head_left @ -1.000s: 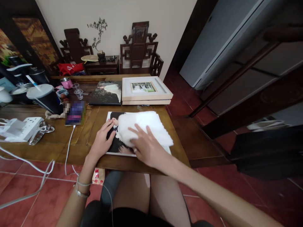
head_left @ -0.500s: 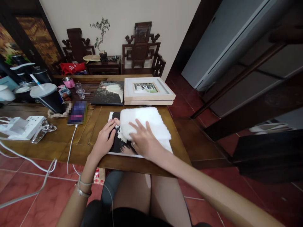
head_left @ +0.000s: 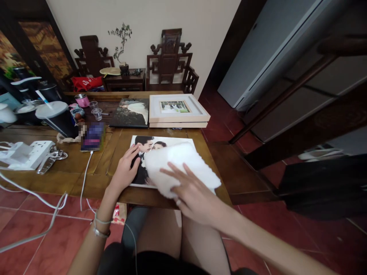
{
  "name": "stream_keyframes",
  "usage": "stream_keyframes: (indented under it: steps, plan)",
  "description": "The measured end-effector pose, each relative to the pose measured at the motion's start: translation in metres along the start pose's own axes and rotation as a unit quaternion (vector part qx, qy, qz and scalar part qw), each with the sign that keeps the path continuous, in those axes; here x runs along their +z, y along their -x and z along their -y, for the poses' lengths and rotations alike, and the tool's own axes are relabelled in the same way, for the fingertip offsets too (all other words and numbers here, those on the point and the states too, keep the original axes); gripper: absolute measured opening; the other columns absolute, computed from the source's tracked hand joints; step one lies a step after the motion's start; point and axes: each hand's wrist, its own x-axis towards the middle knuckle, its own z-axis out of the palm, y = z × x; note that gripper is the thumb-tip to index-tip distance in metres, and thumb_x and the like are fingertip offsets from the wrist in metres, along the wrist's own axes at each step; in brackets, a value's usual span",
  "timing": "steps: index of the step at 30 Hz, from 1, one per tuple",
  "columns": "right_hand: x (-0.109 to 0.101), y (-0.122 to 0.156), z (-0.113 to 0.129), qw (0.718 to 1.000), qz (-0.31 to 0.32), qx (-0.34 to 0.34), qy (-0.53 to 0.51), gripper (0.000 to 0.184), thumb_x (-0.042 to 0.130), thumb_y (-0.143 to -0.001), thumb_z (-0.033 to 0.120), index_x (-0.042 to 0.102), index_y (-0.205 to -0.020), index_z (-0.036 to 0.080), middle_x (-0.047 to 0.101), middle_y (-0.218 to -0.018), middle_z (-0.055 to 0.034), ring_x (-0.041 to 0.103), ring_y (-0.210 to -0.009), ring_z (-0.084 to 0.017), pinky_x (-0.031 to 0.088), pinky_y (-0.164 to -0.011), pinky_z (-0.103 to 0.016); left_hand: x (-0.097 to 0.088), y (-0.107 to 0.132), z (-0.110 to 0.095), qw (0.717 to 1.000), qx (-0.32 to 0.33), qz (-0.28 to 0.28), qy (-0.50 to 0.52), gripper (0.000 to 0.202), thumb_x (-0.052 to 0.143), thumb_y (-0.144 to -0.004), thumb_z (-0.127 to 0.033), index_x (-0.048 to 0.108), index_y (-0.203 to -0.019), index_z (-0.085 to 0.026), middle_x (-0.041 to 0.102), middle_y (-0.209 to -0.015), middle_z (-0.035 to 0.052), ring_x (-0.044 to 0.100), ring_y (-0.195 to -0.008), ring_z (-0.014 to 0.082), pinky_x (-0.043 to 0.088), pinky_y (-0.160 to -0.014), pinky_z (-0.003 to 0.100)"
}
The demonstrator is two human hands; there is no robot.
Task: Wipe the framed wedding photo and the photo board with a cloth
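Observation:
A photo panel (head_left: 137, 172) showing a couple lies on the wooden table before me. My left hand (head_left: 126, 168) rests flat along its left edge, fingers stretched out and holding nothing. Over the panel's right and lower part is a white fluffy cloth (head_left: 197, 160), which hides much of the picture. My right hand (head_left: 195, 194) lies on the cloth's near side with its fingers spread, pressing it from above rather than wrapped round it.
Behind the panel are stacked picture frames (head_left: 200, 110) and a dark photo panel (head_left: 123, 114). To the left stand a lidded cup with a straw (head_left: 57, 118), a phone (head_left: 92, 137) on a charging cable, and a power strip (head_left: 40, 152). The table's (head_left: 212, 172) right edge is close by.
My right hand has slid the cloth toward me and to the right, turning it somewhat. The couple's faces on the panel now show. My left hand has stayed in place.

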Motion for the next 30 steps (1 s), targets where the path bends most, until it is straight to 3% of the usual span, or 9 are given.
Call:
stream_keyframes:
  steps: [4, 7, 10, 12, 17, 21, 26, 30]
  plan:
    - [-0.012, -0.040, -0.029, 0.994, -0.013, 0.102, 0.047, 0.027, 0.046, -0.080, 0.007, 0.071, -0.086, 0.014, 0.049, -0.142, -0.0154, 0.031, -0.138, -0.036, 0.029, -0.107, -0.063, 0.000, 0.000, -0.002, 1.000, 0.006, 0.000, 0.001, 0.043, 0.041, -0.094, -0.027, 0.053, -0.133, -0.011, 0.048, -0.144, 0.0122, 0.037, -0.138, 0.0208, 0.027, -0.117, 0.042]
    - [-0.020, -0.070, -0.031, 0.984, 0.005, 0.160, 0.074, 0.030, 0.046, -0.082, 0.008, 0.069, -0.101, 0.011, 0.045, -0.144, -0.0184, 0.033, -0.136, -0.040, 0.033, -0.102, -0.065, -0.002, -0.001, -0.006, 1.000, 0.008, -0.013, 0.003, 0.043, 0.042, -0.095, -0.029, 0.054, -0.132, -0.012, 0.050, -0.142, 0.0128, 0.041, -0.136, 0.0218, 0.031, -0.115, 0.043]
    - [-0.017, -0.090, -0.019, 0.985, 0.015, 0.153, 0.082, 0.034, 0.051, -0.081, 0.011, 0.068, -0.109, 0.016, 0.046, -0.145, -0.0156, 0.034, -0.135, -0.041, 0.032, -0.101, -0.066, -0.005, 0.000, -0.011, 0.997, 0.017, -0.068, 0.029, 0.040, 0.041, -0.096, -0.032, 0.057, -0.129, -0.017, 0.054, -0.139, 0.0111, 0.048, -0.131, 0.0217, 0.035, -0.112, 0.042]
    - [-0.009, -0.094, -0.008, 0.992, 0.000, 0.103, 0.071, 0.032, 0.054, -0.081, 0.014, 0.069, -0.108, 0.020, 0.047, -0.145, -0.0123, 0.033, -0.135, -0.039, 0.028, -0.104, -0.066, -0.007, 0.001, -0.013, 0.992, 0.022, -0.110, 0.062, 0.039, 0.041, -0.096, -0.034, 0.058, -0.128, -0.018, 0.056, -0.137, 0.0106, 0.050, -0.129, 0.0218, 0.036, -0.111, 0.041]
    - [0.014, -0.072, 0.010, 0.997, 0.020, -0.080, 0.009, 0.028, 0.059, -0.076, 0.017, 0.072, -0.100, 0.023, 0.043, -0.148, -0.0076, 0.025, -0.140, -0.037, 0.016, -0.111, -0.064, -0.009, 0.005, -0.011, 0.983, -0.010, -0.136, 0.123, 0.045, 0.034, -0.098, -0.039, 0.053, -0.134, -0.018, 0.052, -0.141, 0.0094, 0.046, -0.132, 0.0216, 0.032, -0.114, 0.041]
    - [0.010, -0.029, 0.011, 0.985, 0.063, -0.149, -0.061, 0.029, 0.060, -0.069, 0.015, 0.070, -0.095, 0.023, 0.042, -0.149, -0.0045, 0.016, -0.144, -0.033, 0.009, -0.114, -0.062, -0.007, 0.005, -0.009, 0.988, -0.019, -0.117, 0.104, 0.046, 0.030, -0.099, -0.037, 0.052, -0.135, -0.017, 0.050, -0.143, 0.0084, 0.044, -0.133, 0.0199, 0.031, -0.115, 0.039]
    - [-0.018, 0.012, 0.002, 0.990, 0.058, -0.085, -0.094, 0.029, 0.049, -0.065, 0.003, 0.067, -0.081, 0.020, 0.049, -0.143, -0.0058, 0.028, -0.141, -0.024, 0.018, -0.118, -0.049, -0.003, 0.002, -0.007, 0.997, -0.024, -0.053, 0.046, 0.043, 0.039, -0.096, -0.035, 0.057, -0.130, -0.016, 0.052, -0.141, 0.0101, 0.044, -0.134, 0.0210, 0.031, -0.115, 0.040]
    - [-0.031, -0.001, -0.010, 0.998, 0.018, 0.004, -0.064, 0.026, 0.043, -0.075, 0.003, 0.065, -0.074, 0.018, 0.056, -0.135, -0.0132, 0.037, -0.137, -0.026, 0.028, -0.114, -0.051, -0.002, 0.001, -0.005, 0.999, -0.030, -0.007, 0.025, 0.043, 0.047, -0.092, -0.035, 0.058, -0.129, -0.014, 0.050, -0.142, 0.0114, 0.038, -0.138, 0.0235, 0.027, -0.116, 0.045]
